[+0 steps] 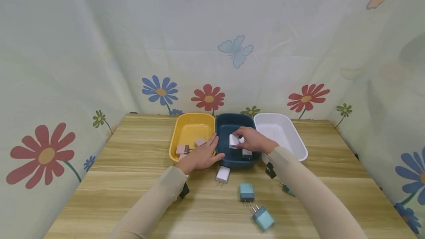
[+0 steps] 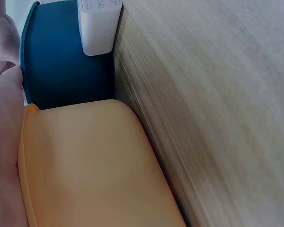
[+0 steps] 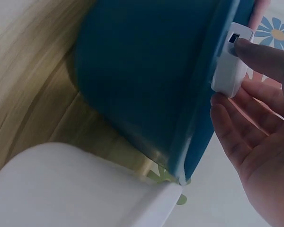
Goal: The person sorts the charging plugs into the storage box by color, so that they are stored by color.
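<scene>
In the head view, my right hand (image 1: 255,140) pinches a white charger (image 1: 234,141) between thumb and fingers over the dark blue tray (image 1: 229,162). The right wrist view shows the port end of this charger (image 3: 229,71) under the thumb, close by the tray's rim. Another white charger with a dark end (image 1: 246,153) lies in that tray, partly covered by the hand. My left hand (image 1: 201,155), fingers extended, rests across the adjoining rims of the yellow tray (image 1: 192,129) and the blue one. A white charger (image 1: 223,175) lies on the table just in front of the blue tray.
Pink chargers (image 1: 182,149) lie in the yellow tray. On the right stands a white tray (image 1: 282,132), against the blue one. Two teal chargers, one upper (image 1: 246,191) and one lower (image 1: 263,218), lie on the wooden table; a third (image 1: 288,190) is partly behind the right sleeve.
</scene>
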Tool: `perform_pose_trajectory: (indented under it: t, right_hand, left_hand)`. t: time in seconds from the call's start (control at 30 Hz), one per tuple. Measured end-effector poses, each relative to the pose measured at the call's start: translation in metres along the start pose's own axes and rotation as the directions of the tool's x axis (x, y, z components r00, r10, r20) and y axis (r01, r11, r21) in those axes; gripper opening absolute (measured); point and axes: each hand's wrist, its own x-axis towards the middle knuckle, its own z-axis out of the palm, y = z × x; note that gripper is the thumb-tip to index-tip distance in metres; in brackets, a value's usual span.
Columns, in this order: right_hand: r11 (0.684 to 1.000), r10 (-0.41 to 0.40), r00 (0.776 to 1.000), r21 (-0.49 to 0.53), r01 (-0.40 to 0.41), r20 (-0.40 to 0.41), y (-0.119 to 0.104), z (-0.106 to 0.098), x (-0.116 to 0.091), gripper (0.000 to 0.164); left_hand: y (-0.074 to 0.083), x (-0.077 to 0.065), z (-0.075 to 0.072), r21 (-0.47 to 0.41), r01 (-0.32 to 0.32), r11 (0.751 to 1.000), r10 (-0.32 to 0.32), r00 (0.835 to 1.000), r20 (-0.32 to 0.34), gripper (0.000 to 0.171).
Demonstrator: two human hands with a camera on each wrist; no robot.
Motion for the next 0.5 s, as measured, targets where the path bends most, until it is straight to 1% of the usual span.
perform_pose_trajectory:
  t: [0.13,0.27,0.37,0.5]
  right_hand:
    - [1.0,0.029,1.0,0.004,-0.029,0.011,-0.002,0.003,0.006,0.044]
    - [0.999,0.03,1.0,-0.019,-0.029,0.009,0.0,0.007,0.011,0.044]
    - [1.0,0.013,1.0,-0.025,-0.013,-0.011,0.001,0.01,0.013,0.043]
    - [1.0,0.003,0.999,0.001,-0.003,-0.054,0.001,0.01,0.014,0.043]
  left_hand:
    - [-0.001,0.0,0.0,0.003,-0.005,1.0,0.005,1.0,0.001,0.082]
    - [-0.001,0.0,0.001,-0.004,-0.007,1.0,0.007,1.0,0.001,0.082]
    - [-0.001,-0.001,0.0,-0.008,-0.007,1.0,0.007,1.0,0.003,0.082]
    - [-0.001,-0.001,-0.001,-0.001,-0.013,1.0,0.013,1.0,0.005,0.082]
